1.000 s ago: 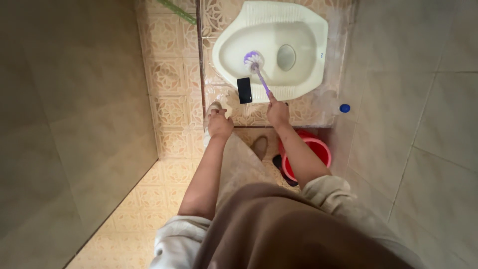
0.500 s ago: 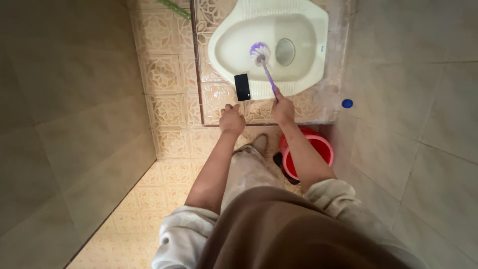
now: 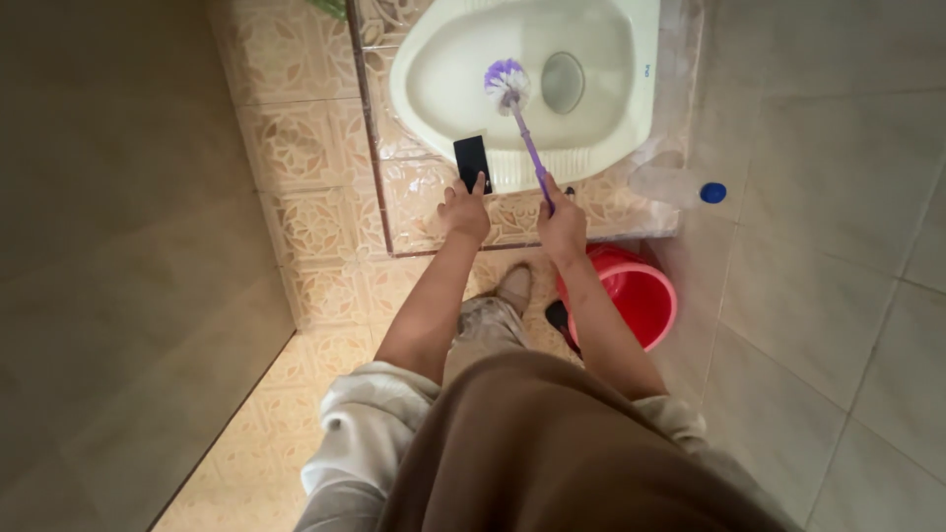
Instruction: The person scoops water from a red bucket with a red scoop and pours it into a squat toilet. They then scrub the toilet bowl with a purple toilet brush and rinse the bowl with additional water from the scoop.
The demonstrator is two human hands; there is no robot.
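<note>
The right hand (image 3: 564, 225) is closed round the lower end of a purple toilet brush (image 3: 522, 123), at the centre of the frame. The thin handle runs up and slightly left from the fist, and the white and purple bristle head rests inside the bowl of a white squat toilet (image 3: 601, 128), just left of the drain hole. The brush looks light, with a stiff but slim plastic handle that may flex under hard pressing; the bristles are springy. The grip at the handle's far end, well away from the wet head, seems the sensible place to hold it.

The left hand (image 3: 464, 210) is loosely open, holding nothing, with a fingertip touching or just short of a small flat black rectangular object (image 3: 472, 162) that lies on the toilet's ribbed foot rest, left of the brush handle. It looks rigid and smooth, perhaps slippery on wet ceramic.

The toilet sits in a raised step of patterned tiles (image 3: 414, 212). The bowl holds only the brush head. A red bucket (image 3: 641, 296) stands on the floor at centre right, below the step; its contents cannot be made out. A clear plastic bottle with a blue cap (image 3: 680, 187) lies on the step's right edge
</note>
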